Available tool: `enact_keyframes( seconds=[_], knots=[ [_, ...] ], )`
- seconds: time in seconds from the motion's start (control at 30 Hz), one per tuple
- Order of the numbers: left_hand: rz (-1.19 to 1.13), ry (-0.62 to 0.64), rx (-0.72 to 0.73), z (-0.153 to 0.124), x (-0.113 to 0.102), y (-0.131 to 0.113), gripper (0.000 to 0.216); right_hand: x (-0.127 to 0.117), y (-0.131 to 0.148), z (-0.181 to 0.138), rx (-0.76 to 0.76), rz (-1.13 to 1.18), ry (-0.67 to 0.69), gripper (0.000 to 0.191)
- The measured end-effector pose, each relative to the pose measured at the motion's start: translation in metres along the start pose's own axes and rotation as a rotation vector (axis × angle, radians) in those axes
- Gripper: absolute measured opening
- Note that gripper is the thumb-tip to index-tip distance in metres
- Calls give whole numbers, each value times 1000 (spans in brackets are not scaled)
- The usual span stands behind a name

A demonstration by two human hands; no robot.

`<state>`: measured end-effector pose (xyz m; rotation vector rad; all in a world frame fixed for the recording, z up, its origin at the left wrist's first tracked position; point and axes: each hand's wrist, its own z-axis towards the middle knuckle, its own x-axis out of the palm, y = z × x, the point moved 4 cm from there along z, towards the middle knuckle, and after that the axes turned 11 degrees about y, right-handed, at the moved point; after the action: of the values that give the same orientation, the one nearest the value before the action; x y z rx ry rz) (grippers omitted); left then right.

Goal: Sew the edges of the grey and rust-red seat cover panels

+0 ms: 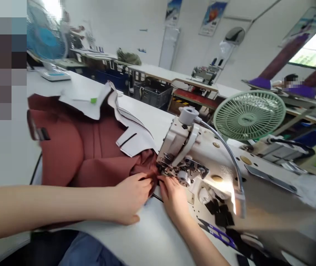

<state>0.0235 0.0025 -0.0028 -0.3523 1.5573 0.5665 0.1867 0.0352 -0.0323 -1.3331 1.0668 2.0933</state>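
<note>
A large maroon fabric piece (102, 170), with white panels (138, 138) edged in dark lines, spreads over the table to the left of a sewing machine (184, 147). Its right end bunches up beside the machine's needle area. My left hand (134, 195) is closed on that bunched cloth, fingers curled and thumb low near the table top. Close by on the right, my right hand (174, 195) pinches the cloth's edge just below the presser foot area. The needle and the exact seam are hidden by the fingers and machine parts.
Purple-handled snips (219, 234) and black fabric scraps (219, 212) lie right of my right hand. A lit lamp (238, 203) hangs on a bent neck. A green fan (249, 114) stands behind the machine, a blue fan (45, 40) far left. People are in the background.
</note>
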Motion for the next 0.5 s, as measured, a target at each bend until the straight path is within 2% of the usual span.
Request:
enact_keyframes(
  seconds=[0.07,0.17,0.23,0.37,0.5],
  knots=[
    [4,-54,7,-1,16,-5,36,0,-6,3,-7,17,-32,22],
    [-130,-87,31,3,30,10,24,2,-4,5,-57,-48,-32,26],
    [-234,-60,5,8,29,25,16,4,0,5,-79,-96,-10,26],
    [-322,-79,-125,16,15,47,31,4,4,6,-62,-67,10,24],
    [-411,-97,-191,16,8,57,37,4,1,12,18,-1,36,24]
  ],
)
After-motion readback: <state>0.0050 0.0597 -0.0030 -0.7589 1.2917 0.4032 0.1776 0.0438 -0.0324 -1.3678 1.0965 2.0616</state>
